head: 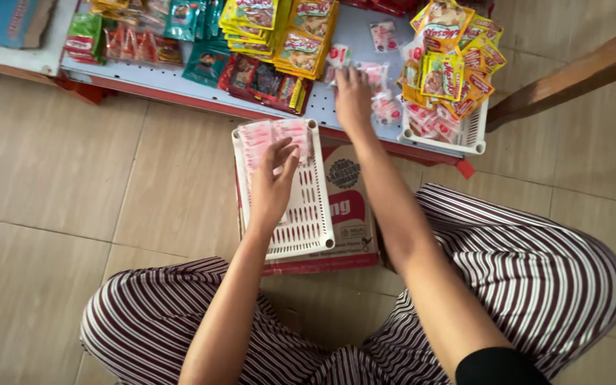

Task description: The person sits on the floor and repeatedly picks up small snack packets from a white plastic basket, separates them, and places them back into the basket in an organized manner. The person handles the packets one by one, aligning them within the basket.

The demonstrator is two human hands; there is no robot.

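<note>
My left hand [272, 187] lay over the white slotted tray [301, 228], fingers loosely spread and bent, the tips touching the pink-and-white sachets [274, 137] stacked at its far end. My right hand [353, 100] reached farther, palm down with fingers extended, resting on loose pink sachets [383, 107] on the pale shelf [180, 80]; I could not tell whether it pinched one. The tray sat on a cardboard box [347, 207], which stood on the beige tiled floor [73, 178] between my knees in striped trousers. To the right on the shelf stood a second white tray [465, 139], heaped with yellow packets [450, 68]. Farther left lay green, red and yellow packets. I counted two trays and one box; the sachets were too many to count.
</note>
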